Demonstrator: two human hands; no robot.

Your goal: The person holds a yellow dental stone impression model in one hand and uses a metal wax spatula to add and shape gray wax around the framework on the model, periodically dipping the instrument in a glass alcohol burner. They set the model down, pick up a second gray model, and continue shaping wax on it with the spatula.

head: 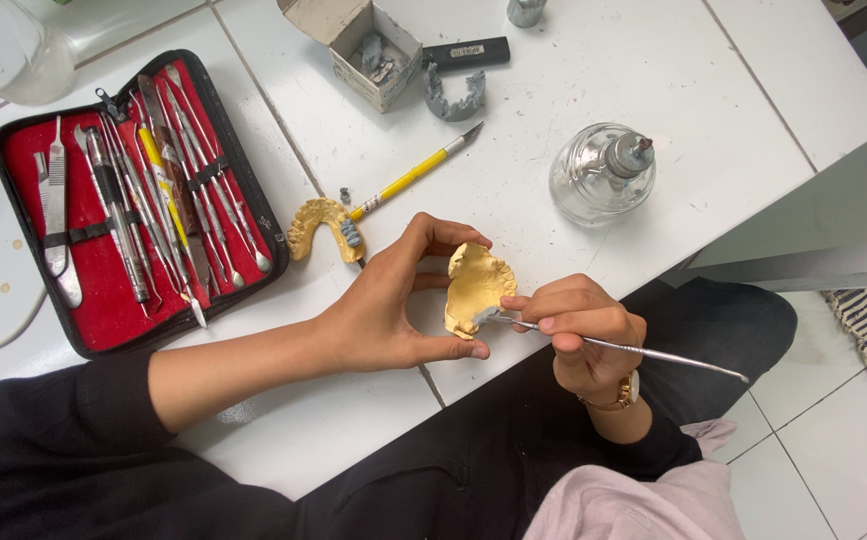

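My left hand (388,305) grips a yellow plaster jaw cast (474,287) upright between thumb and fingers, just over the white tiled table's (553,110) near edge. My right hand (581,325) pinches a thin metal carving instrument (643,350) like a pen. Its tip touches the cast's lower right edge, where a small grey patch shows. The handle points out to the right, over my lap.
An open red-lined case (103,300) of several metal tools lies at the left. A second yellow cast (321,225), a yellow-handled knife (415,172), a grey arch piece (453,100), a small cardboard box (368,45) and a glass spirit burner (603,172) stand behind my hands.
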